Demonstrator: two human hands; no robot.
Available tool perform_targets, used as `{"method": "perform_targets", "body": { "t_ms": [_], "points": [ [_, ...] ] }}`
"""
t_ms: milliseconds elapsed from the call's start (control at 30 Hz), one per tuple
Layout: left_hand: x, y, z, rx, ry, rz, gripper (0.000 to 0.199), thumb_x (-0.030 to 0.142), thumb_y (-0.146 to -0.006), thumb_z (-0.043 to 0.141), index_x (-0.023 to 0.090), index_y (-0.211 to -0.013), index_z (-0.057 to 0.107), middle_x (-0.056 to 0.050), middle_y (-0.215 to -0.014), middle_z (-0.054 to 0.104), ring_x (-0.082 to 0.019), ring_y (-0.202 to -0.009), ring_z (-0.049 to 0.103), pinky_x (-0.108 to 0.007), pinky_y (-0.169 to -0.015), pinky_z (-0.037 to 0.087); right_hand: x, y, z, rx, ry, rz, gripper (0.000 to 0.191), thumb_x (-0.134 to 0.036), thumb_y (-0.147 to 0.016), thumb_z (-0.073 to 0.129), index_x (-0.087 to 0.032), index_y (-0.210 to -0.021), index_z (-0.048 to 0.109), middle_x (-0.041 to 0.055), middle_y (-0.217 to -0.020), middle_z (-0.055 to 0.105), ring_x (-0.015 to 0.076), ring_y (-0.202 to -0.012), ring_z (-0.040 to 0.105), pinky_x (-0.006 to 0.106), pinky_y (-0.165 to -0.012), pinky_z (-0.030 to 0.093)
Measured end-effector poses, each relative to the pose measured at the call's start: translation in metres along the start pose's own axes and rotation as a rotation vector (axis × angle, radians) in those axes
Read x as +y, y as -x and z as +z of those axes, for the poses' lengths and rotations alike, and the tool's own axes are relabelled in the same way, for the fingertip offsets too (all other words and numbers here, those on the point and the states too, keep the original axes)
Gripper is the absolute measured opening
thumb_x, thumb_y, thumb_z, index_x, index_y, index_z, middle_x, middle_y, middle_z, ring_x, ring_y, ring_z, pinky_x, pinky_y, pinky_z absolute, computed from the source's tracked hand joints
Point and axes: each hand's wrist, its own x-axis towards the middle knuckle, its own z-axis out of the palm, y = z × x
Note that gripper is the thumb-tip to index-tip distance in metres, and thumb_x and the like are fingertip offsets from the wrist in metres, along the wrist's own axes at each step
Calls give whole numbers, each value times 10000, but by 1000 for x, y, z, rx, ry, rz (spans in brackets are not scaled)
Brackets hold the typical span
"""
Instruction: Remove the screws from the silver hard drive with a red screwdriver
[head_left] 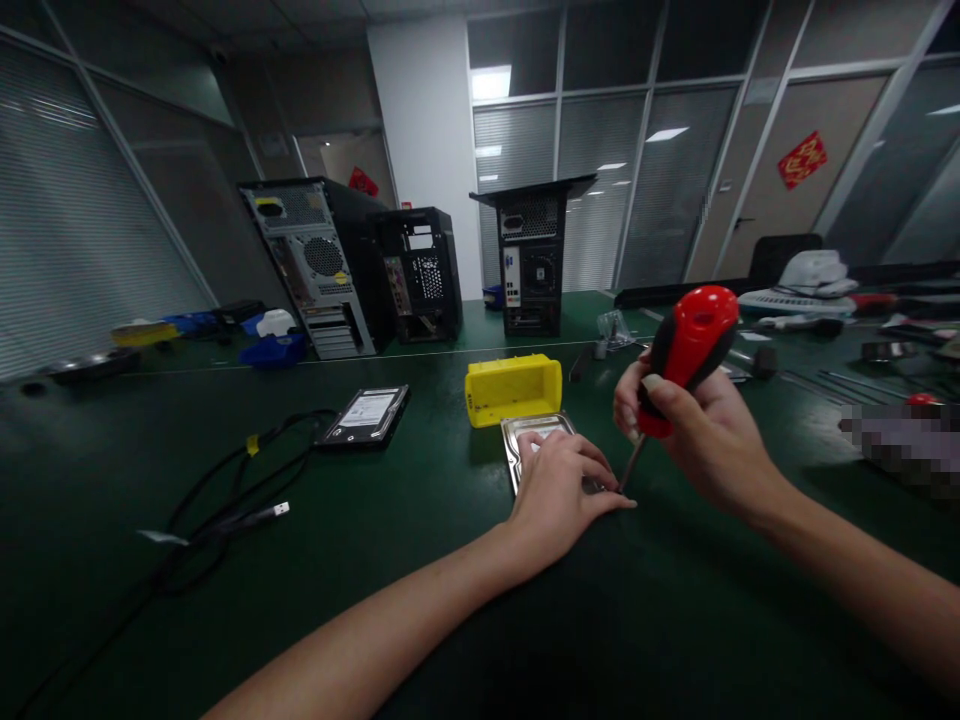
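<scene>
The right hand [694, 415] grips a red-and-black screwdriver [694, 345] — tip down beside the hard drive [513, 440]. The left hand [564, 485] holds that drive on the desk [420, 520] — just before the yellow bin [514, 388].

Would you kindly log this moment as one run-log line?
left hand: on hard drive | right hand: holding red-black screwdriver, tip down | yellow bin: beyond drive | second drive: to the left

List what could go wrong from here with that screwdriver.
The screwdriver shaft ends right by the left hand's fingertips, so a slip might jab them.
The metal-cased drive seems steadied only by that hand; it could twist under pressure.
Pushed forward, it might bump the yellow bin close behind.
</scene>
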Motion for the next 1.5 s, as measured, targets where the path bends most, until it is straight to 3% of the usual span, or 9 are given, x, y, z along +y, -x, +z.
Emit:
{"method": "perform_targets", "body": {
  "t_ms": [833,1033,1500],
  "points": [
    [-2,-1,0,-79,16,-26,266,475,-805,605,237,-747,711,19,-930,696,-220,-964,572,-421,-834,262,-3,1,1,-25,-27,14,182,-330,-859,546,-223,-968,447,-30,-682,535,114,-578,496,250,-538,447],
    [1,-2,-1,-85,5,-26,217,451,-748,682,237,-737,711,18,-944,694,-236,-984,563,-425,-840,258,-3,1,2,-30,-33,9,190,-322,-858,547,-218,-972,437,-28,-671,534,110,-554,483,235,-493,418],
    [2,-1,-3,-103,-31,-50,181,424,-752,674,252,-791,715,4,-978,684,-244,-979,559,-450,-866,270,-1,1,0,-19,-68,25,193,-323,-843,572,-223,-952,449,-42,-667,510,100,-553,455,250,-483,375]
  ]
}}
